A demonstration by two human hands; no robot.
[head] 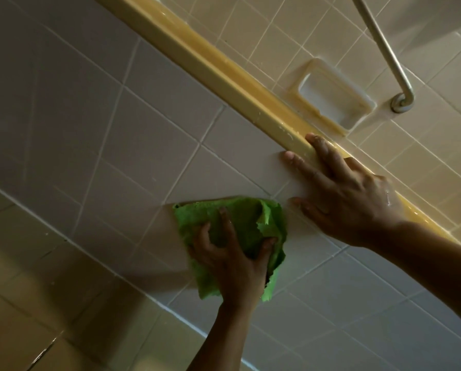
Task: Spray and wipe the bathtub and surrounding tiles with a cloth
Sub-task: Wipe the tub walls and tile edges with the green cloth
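Left hand (232, 253) gripping, right hand (342, 199) spread flat

A recessed soap dish (334, 95) is seen at upper right, a metal grab bar (379, 36) is fixed just beside it, slanted from the top edge down to a round flange, and a dim tiled floor (23, 317) is shown at lower left
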